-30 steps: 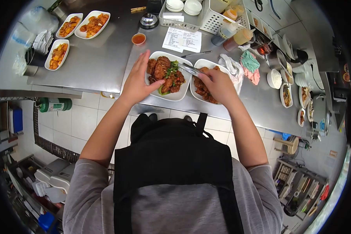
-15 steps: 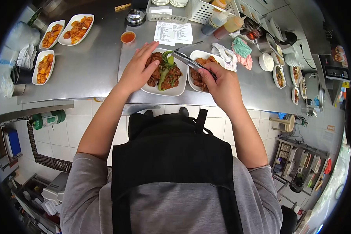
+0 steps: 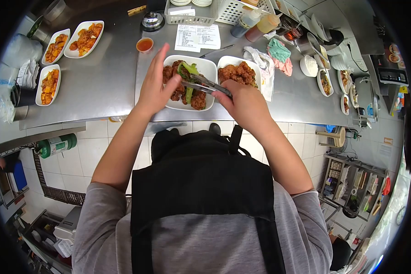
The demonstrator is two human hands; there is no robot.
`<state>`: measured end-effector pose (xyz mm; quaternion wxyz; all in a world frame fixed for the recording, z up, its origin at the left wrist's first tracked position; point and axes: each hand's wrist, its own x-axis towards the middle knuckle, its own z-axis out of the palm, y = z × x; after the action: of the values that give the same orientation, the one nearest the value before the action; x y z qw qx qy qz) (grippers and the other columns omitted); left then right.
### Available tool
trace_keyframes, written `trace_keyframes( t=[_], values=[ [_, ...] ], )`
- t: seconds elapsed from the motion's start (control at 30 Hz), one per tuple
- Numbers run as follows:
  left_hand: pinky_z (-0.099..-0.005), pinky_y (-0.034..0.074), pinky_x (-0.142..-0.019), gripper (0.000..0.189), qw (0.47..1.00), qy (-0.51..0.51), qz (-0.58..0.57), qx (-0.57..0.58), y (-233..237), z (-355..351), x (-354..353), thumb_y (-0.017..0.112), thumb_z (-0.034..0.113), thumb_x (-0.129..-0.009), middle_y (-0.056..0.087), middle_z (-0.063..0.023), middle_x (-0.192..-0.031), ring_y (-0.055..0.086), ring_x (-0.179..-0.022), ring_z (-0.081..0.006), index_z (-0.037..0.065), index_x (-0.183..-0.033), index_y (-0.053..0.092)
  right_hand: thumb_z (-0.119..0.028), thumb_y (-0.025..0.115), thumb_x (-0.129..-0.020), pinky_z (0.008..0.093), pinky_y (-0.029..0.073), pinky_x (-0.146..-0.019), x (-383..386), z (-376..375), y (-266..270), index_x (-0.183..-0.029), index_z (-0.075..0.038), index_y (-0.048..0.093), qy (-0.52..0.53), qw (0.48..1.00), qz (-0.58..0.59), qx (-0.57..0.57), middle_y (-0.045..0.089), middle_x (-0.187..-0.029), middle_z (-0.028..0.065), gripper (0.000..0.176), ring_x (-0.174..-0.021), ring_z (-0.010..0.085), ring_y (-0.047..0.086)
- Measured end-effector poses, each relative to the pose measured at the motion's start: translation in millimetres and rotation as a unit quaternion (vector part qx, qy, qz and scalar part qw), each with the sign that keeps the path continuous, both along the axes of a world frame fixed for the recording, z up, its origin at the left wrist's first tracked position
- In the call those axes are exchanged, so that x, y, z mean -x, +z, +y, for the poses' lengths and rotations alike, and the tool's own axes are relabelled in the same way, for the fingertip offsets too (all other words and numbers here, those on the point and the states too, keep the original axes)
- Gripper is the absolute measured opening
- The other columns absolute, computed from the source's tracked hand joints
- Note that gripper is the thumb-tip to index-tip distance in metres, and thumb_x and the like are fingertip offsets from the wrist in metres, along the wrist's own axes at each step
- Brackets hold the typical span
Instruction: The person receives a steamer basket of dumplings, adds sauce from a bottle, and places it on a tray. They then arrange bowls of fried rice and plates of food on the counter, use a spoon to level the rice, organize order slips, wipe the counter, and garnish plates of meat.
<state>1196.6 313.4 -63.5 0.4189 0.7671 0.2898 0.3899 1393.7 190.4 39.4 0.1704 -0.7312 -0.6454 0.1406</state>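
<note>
My right hand (image 3: 250, 101) grips metal tongs (image 3: 204, 85), their tips over a white square plate (image 3: 209, 65). On that plate lies browned saucy meat (image 3: 197, 100) with green leafy vegetable (image 3: 190, 69) on top, where the tong tips meet it. At the plate's left side stands my left hand (image 3: 156, 86), fingers stretched and thumb reaching over the food. A second white plate with brown fried pieces (image 3: 236, 73) sits just to the right, partly hidden by my right hand.
Printed slips (image 3: 197, 37), a bell (image 3: 152, 21) and a cup of red sauce (image 3: 144, 44) lie beyond. Dishes of orange-sauced food (image 3: 86, 39) stand left. Sauce bottles (image 3: 262, 27), cloths (image 3: 278, 51) and more small dishes (image 3: 325, 83) are on the right.
My right hand has moved left and slightly down, bringing the tongs across the vegetable on the left plate. More of the right plate's fried pieces shows. My left hand stays beside the plate.
</note>
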Motion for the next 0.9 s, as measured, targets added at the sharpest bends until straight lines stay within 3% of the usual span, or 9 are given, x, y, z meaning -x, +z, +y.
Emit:
trace_keyframes(
  t=[0.03, 0.1, 0.17, 0.27, 0.5, 0.6, 0.67, 0.77, 0.9],
  values=[
    [-0.0478, 0.020, -0.116, 0.062, 0.996, 0.052, 0.029, -0.070, 3.3, -7.5, 0.5, 0.055, 0.016, -0.090, 0.033, -0.0192, -0.150, 0.029, -0.140, -0.0381, 0.005, -0.146, 0.032, -0.034, 0.063, -0.090, 0.0456, 0.048, -0.059, -0.8, -2.2, 1.2, -0.086, -0.005, 0.064, 0.000, 0.999, -0.023, 0.033, 0.062, -0.063, 0.0159, 0.029, -0.062, 0.0352, 0.062],
    [-0.0482, 0.020, -0.116, 0.064, 0.994, 0.045, 0.056, -0.083, 2.0, -18.2, 4.1, 0.058, 0.019, -0.089, 0.032, -0.0192, -0.150, 0.028, -0.140, -0.0389, 0.005, -0.146, 0.031, -0.034, 0.064, -0.089, 0.0450, 0.048, -0.059, -12.4, -12.2, 15.0, -0.088, -0.004, 0.064, -0.010, 1.000, -0.002, 0.024, 0.062, -0.063, 0.0160, 0.030, -0.063, 0.0352, 0.062],
    [-0.0485, 0.019, -0.116, 0.067, 0.991, 0.040, 0.085, -0.093, -6.3, -20.1, 6.1, 0.060, 0.022, -0.089, 0.032, -0.0192, -0.150, 0.028, -0.140, -0.0396, 0.005, -0.146, 0.031, -0.034, 0.064, -0.089, 0.0443, 0.049, -0.060, -18.8, -26.0, 27.5, -0.088, -0.004, 0.064, -0.031, 0.994, 0.002, 0.106, 0.063, -0.064, 0.0158, 0.030, -0.063, 0.0352, 0.063],
    [-0.0500, 0.020, -0.115, 0.063, 0.991, 0.040, 0.092, -0.091, -14.8, -4.4, 5.1, 0.058, 0.023, -0.090, 0.035, -0.0193, -0.148, 0.029, -0.140, -0.0392, 0.005, -0.145, 0.033, -0.033, 0.063, -0.089, 0.0450, 0.049, -0.061, -12.1, -46.9, 5.8, -0.087, -0.003, 0.065, -0.001, 0.989, 0.003, 0.146, 0.064, -0.066, 0.0159, 0.030, -0.065, 0.0361, 0.063],
    [-0.0485, 0.018, -0.115, 0.034, 0.984, -0.003, 0.167, -0.069, -2.6, 25.3, -14.5, 0.039, 0.022, -0.100, 0.053, -0.0122, -0.135, 0.039, -0.136, -0.0330, 0.008, -0.126, 0.056, -0.029, 0.065, -0.087, 0.0442, 0.049, -0.059, -9.3, -43.9, 7.5, -0.085, -0.004, 0.064, 0.000, 0.996, 0.039, 0.084, 0.063, -0.064, 0.0159, 0.025, -0.062, 0.0352, 0.062],
    [-0.0488, 0.016, -0.115, 0.033, 0.989, -0.051, 0.140, -0.025, -8.7, 25.5, -13.6, 0.037, 0.022, -0.101, 0.058, -0.0101, -0.129, 0.044, -0.132, -0.0314, 0.008, -0.117, 0.062, -0.026, 0.063, -0.088, 0.0392, 0.050, -0.051, -2.0, -31.9, 11.8, -0.078, -0.006, 0.061, -0.001, 0.991, -0.131, 0.018, 0.062, -0.061, 0.0114, 0.023, -0.056, 0.0292, 0.064],
    [-0.0488, 0.014, -0.116, 0.033, 0.992, -0.074, 0.102, 0.001, -11.5, 23.6, -13.4, 0.037, 0.021, -0.101, 0.060, -0.0096, -0.126, 0.046, -0.130, -0.0310, 0.007, -0.113, 0.064, -0.029, 0.064, -0.088, 0.0396, 0.050, -0.051, 17.9, -20.5, 0.6, -0.079, -0.005, 0.061, 0.023, 0.988, -0.153, 0.018, 0.062, -0.061, 0.0120, 0.025, -0.055, 0.0300, 0.064],
    [-0.0446, 0.023, -0.113, 0.033, 0.992, -0.065, 0.102, -0.044, -8.7, 17.5, -16.3, 0.036, 0.021, -0.101, 0.060, -0.0117, -0.125, 0.051, -0.125, -0.0302, 0.005, -0.112, 0.064, -0.032, 0.063, -0.088, 0.0401, 0.050, -0.050, 31.3, -15.7, 1.2, -0.077, -0.003, 0.058, 0.077, 0.972, -0.221, -0.004, 0.062, -0.060, 0.0129, 0.031, -0.054, 0.0309, 0.064],
    [-0.0375, 0.037, -0.104, 0.034, 0.998, -0.041, 0.041, -0.026, -6.5, 12.9, -17.1, 0.038, 0.022, -0.099, 0.057, -0.0154, -0.127, 0.053, -0.120, -0.0298, 0.003, -0.115, 0.061, -0.032, 0.066, -0.086, 0.0402, 0.050, -0.052, 4.8, -32.2, 20.9, -0.082, -0.005, 0.062, 0.000, 0.993, -0.117, 0.014, 0.062, -0.061, 0.0128, 0.028, -0.057, 0.0310, 0.064]
  ],
)
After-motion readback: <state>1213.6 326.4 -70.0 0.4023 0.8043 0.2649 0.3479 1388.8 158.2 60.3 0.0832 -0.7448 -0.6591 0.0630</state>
